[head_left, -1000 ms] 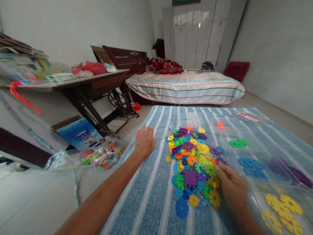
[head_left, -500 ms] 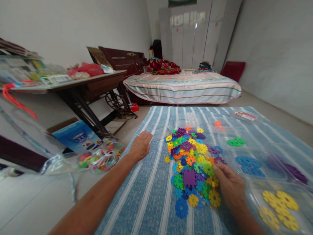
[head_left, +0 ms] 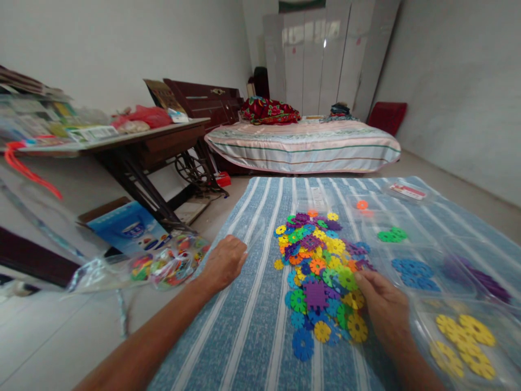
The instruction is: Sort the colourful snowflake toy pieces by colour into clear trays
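1. tablecloth: blue, crossed by white stripes.
2. heap of pieces: yellow, orange, green, blue and purple, all mixed.
3. pinched disc: bright yellow-green.
4. square piece: solid purple.
5. nearest disc of the heap: blue.
6. boxes: clear and colourless.
7. inside them, one orange disc, green discs, blue discs, purple pieces and yellow discs, each colour apart.
8. bedspread: pale pink and white, with green and brown stripes.
9. bundle on the bed: red, flower-patterned.
10. plastic bag on the side table: red.
11. carton on the floor: mostly blue.
12. wardrobe: glossy, pale grey.
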Demonstrator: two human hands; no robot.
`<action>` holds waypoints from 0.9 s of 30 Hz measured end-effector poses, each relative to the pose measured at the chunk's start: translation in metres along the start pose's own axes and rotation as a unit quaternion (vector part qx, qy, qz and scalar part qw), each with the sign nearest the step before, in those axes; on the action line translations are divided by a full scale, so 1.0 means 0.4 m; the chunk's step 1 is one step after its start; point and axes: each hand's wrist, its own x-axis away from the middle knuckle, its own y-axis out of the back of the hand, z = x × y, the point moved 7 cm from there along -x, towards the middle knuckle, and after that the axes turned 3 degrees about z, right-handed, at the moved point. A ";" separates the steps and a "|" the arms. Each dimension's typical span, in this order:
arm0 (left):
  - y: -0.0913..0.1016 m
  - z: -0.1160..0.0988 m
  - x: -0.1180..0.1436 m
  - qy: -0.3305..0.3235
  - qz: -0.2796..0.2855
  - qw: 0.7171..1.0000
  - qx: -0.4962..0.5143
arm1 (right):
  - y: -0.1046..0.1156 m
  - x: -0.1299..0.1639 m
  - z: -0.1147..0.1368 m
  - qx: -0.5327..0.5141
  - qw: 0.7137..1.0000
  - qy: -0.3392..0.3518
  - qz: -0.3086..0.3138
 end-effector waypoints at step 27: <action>-0.013 -0.420 0.038 0.111 0.123 0.806 0.568 | -0.056 0.069 0.068 0.007 0.991 0.050 0.120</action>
